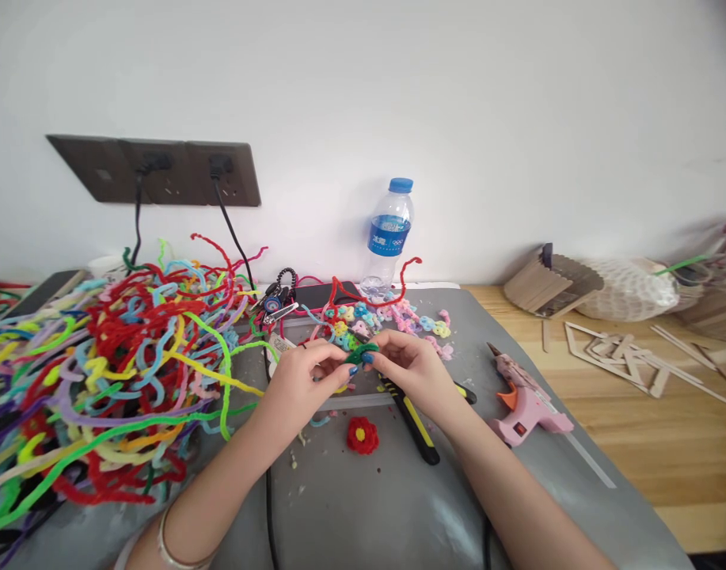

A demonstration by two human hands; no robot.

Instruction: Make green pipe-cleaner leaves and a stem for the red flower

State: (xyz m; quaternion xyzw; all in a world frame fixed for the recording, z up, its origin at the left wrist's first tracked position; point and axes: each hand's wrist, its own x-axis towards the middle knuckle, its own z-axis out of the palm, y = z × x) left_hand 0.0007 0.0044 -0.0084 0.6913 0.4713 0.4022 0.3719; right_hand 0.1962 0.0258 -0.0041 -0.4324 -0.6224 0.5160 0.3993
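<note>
My left hand (300,380) and my right hand (413,368) meet above the grey mat (398,499), and both pinch a small green pipe-cleaner piece (361,353) between their fingertips. The nails are painted blue. A finished red pipe-cleaner flower (363,435) with a yellow middle lies on the mat just below the hands. Black and yellow pliers (415,419) lie under my right wrist. Behind the hands sits a cluster of small pastel pipe-cleaner flowers (392,318).
A big tangle of coloured pipe cleaners (107,372) fills the left. A pink glue gun (526,401) lies at the right of the mat. A water bottle (389,236) stands by the wall. Wooden sticks (624,356) are scattered on the wooden table. Plugs hang from wall sockets (161,170).
</note>
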